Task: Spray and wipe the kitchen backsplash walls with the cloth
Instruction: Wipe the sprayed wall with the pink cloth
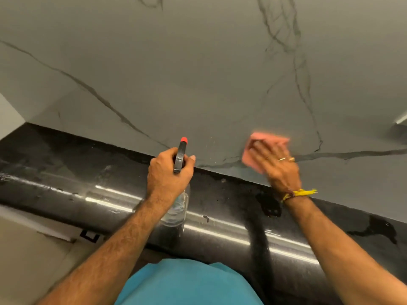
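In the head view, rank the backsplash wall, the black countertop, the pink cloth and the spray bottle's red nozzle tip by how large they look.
1. backsplash wall
2. black countertop
3. pink cloth, partly hidden under the right hand
4. red nozzle tip

One head-worn wide view looks forward and down, close to the backsplash (198, 73) and counter (220, 205).

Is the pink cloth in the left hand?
No, the right hand presses the pink cloth on the backsplash; the left hand grips the spray bottle.
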